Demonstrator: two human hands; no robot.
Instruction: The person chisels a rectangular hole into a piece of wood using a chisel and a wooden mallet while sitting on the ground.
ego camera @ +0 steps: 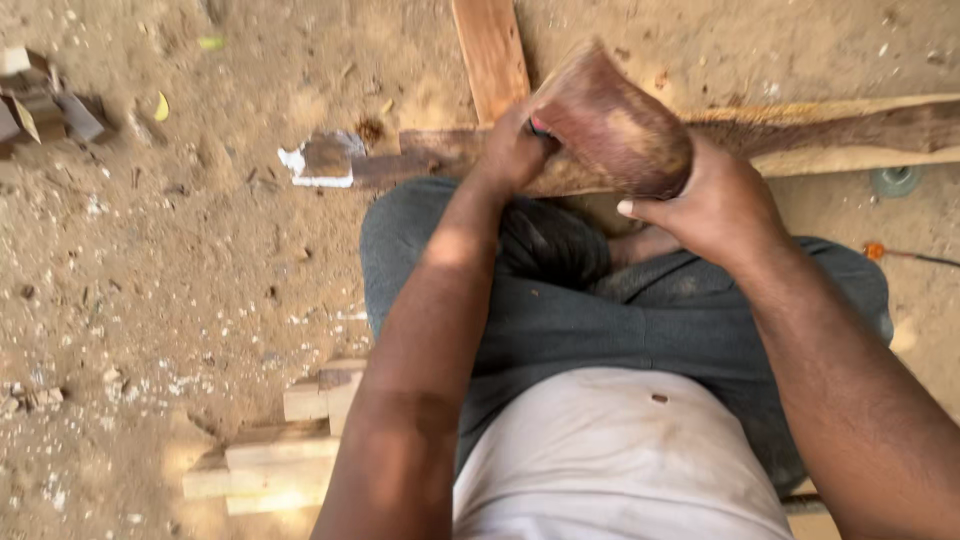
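Wooden reddish block (pixel 610 125): 1 | right hand (pixel 715 205) fingers wrapped round it | left hand (pixel 512 155) fist pressed against it

The reddish-brown wooden block (pixel 612 125) looks smooth and matt, with a paler worn patch — the long plank (pixel 850 135) beneath keeps rough, barky edges. The ground (pixel 180 260) is dry, gritty sand.

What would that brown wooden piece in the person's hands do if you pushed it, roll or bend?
The brown wooden piece looks thick and solid, so it probably stays stiff. Its rounded side might let it rock or roll. The right hand grips it firmly while the left hand works at it, suggesting some weight.
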